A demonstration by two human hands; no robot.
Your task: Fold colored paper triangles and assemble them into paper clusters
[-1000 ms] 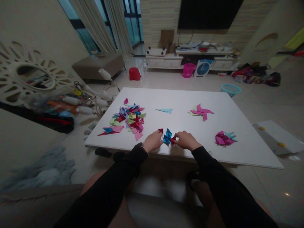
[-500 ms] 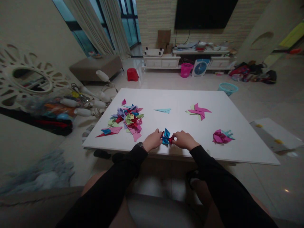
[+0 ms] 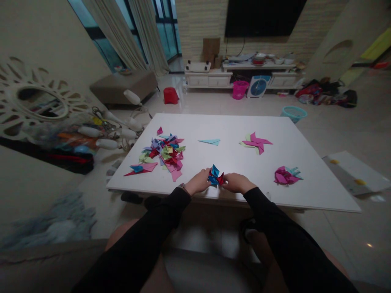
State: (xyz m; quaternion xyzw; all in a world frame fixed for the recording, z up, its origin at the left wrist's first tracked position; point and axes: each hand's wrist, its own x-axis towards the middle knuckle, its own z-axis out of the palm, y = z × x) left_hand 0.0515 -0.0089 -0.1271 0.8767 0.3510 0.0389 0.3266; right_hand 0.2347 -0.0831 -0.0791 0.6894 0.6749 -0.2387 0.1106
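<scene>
Blue origami [image 3: 215, 169], left red piece [image 3: 210, 172] now closer

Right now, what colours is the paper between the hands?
Blue and red; the paper shows best in the head view.

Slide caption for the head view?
Left hand and right hand hold blue-and-red folded paper at a white table.

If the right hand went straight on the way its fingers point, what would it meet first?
The right hand would most likely meet the red folded paper; they may already be touching, but contact is unclear.
</scene>
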